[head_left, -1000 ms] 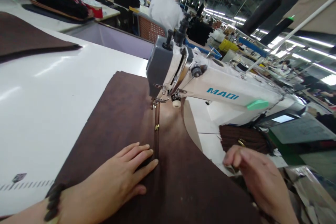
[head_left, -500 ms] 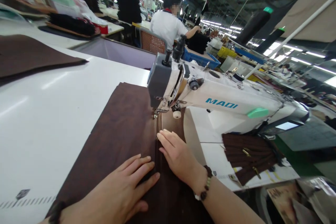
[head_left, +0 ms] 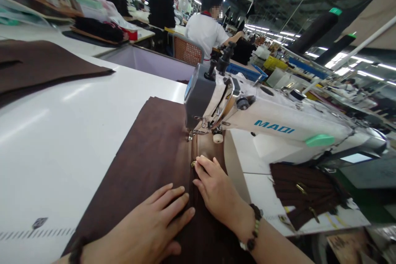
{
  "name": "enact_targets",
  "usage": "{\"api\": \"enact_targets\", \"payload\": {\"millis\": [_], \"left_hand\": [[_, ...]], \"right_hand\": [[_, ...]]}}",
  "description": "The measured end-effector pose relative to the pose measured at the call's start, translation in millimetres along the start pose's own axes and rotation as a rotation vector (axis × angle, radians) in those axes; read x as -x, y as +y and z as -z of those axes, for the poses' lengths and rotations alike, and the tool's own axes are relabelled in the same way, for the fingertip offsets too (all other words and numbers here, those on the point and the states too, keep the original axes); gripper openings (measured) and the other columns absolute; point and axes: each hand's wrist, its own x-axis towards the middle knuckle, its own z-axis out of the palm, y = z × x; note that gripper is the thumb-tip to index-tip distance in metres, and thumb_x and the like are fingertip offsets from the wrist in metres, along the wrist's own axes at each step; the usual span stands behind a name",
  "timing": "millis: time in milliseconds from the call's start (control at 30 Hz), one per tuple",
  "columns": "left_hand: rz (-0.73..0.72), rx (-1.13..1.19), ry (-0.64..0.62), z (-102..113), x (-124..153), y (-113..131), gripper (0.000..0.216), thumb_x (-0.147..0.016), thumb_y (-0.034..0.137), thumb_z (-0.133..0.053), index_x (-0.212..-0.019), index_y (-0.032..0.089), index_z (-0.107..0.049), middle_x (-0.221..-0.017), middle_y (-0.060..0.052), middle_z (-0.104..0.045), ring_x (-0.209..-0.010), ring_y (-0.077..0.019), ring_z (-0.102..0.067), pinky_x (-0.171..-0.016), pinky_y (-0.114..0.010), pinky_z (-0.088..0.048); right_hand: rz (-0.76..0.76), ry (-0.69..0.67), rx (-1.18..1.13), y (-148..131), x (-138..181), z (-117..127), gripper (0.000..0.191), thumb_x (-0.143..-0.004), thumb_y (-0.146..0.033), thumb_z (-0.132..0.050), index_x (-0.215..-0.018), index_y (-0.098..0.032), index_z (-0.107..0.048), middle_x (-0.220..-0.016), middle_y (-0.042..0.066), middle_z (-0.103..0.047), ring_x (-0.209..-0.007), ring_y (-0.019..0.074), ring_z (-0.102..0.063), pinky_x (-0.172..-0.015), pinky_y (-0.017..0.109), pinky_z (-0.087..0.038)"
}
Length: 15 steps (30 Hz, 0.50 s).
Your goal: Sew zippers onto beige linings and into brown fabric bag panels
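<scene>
1. Left hand (head_left: 151, 225): laid flat, palm down, fingers spread and extended, nothing grasped. It is pressed on the dark brown suede-like fabric panel (head_left: 145, 165), just left of the zipper line.

2. Right hand (head_left: 216, 189): laid open on the same panel, just right of the zipper line, nothing enclosed. Its fingertips (head_left: 201, 164) are set at the small brass zipper slider (head_left: 193, 164); whether the slider is pinched cannot be told. A dark beaded bracelet (head_left: 252, 231) is worn at the wrist.

3. Brown zipper tape (head_left: 194, 152): run lengthwise along the panel from between the two hands, far-wards, to the metal presser foot (head_left: 193, 135). Its far end is placed under the foot.

4. Progress, as judged: the panel and zipper are positioned and held flat under the needle area. No finished stitching can be made out on the near stretch, so most of the seam is judged left to sew.

5. White industrial sewing machine marked MAQI (head_left: 272, 123): stood at the right, its head over the far end of the zipper.

6. White glossy work table (head_left: 55, 148): the panel is borne on it.

7. Heap of brown zippers with brass pulls (head_left: 305, 194): lain at the near right, below the machine arm, well apart from the hands.

8. Further brown fabric piece (head_left: 46, 66): lain at the far left.

9. Seated person in a white shirt (head_left: 206, 33): at the far bench, back turned.
</scene>
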Motion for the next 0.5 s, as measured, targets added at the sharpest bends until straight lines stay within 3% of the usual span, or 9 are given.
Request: {"api": "enact_targets", "payload": {"millis": [133,500], "left_hand": [[-0.018,-0.065,0.012,-1.2,-1.3,0.3,0.045,-0.079,0.039,-0.067,-0.121,0.024,-0.059,-0.121,-0.008,-0.063,-0.111,-0.0273,-0.058,-0.097,-0.043,-0.046],[0.022,-0.031,0.150,-16.8,-2.3,-8.6,0.041,-0.091,0.052,-0.045,-0.121,0.029,-0.059,-0.120,-0.005,-0.063,-0.113,-0.0240,-0.056,-0.099,-0.042,-0.043]], "right_hand": [[-0.003,-0.011,-0.001,0.1,-0.1,0.7,0.038,-0.093,-0.018,-0.039,-0.126,-0.005,-0.052,-0.130,0.016,-0.050,-0.123,0.0244,-0.044,-0.106,0.049,-0.038],[-0.030,-0.034,-0.012,3.0,-8.4,4.0,0.038,-0.093,-0.018,-0.041,-0.127,-0.004,-0.050,-0.130,0.015,-0.049,-0.125,0.0231,-0.042,-0.108,0.047,-0.035]]}}
